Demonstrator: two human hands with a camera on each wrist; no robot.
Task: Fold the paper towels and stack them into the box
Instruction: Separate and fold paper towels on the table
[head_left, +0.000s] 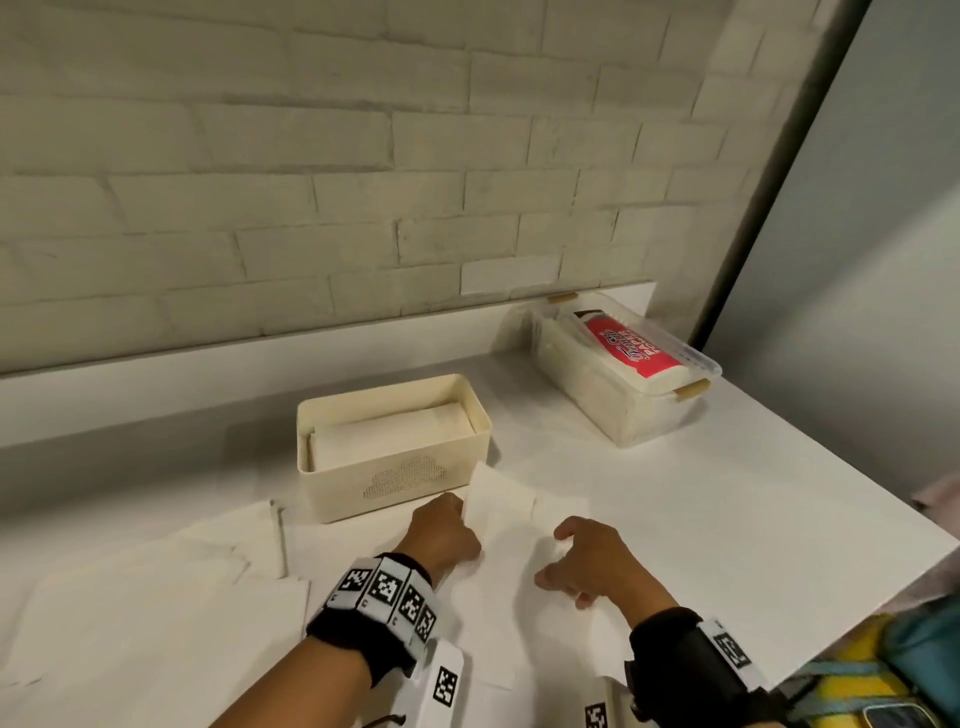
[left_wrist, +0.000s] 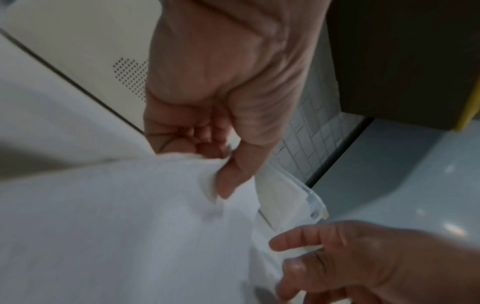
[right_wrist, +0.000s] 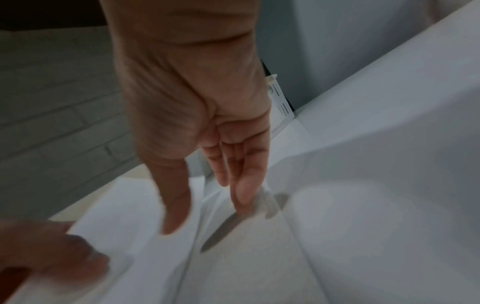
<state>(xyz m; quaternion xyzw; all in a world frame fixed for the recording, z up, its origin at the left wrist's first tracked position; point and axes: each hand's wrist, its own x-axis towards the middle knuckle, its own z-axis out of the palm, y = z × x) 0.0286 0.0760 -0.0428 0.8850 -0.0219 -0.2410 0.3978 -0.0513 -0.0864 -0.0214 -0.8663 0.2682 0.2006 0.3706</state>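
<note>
A white paper towel (head_left: 501, 525) lies on the counter in front of the cream box (head_left: 332, 467). My left hand (head_left: 457, 512) pinches the towel's (left_wrist: 116, 226) far left edge between thumb and fingers (left_wrist: 228, 176) and holds it lifted. Just to the right, my right hand (head_left: 558, 556) is open over the same sheet, its fingers (right_wrist: 244, 185) straight and pointing down at the towel (right_wrist: 259, 257); whether the tips touch it I cannot tell. Folded towels (head_left: 395, 434) lie inside the box.
Several loose paper towels (head_left: 156, 597) are spread over the counter at the left. A clear lidded container (head_left: 639, 415) with a red-labelled pack stands at the back right near the wall. The counter's edge (head_left: 857, 623) runs along the right.
</note>
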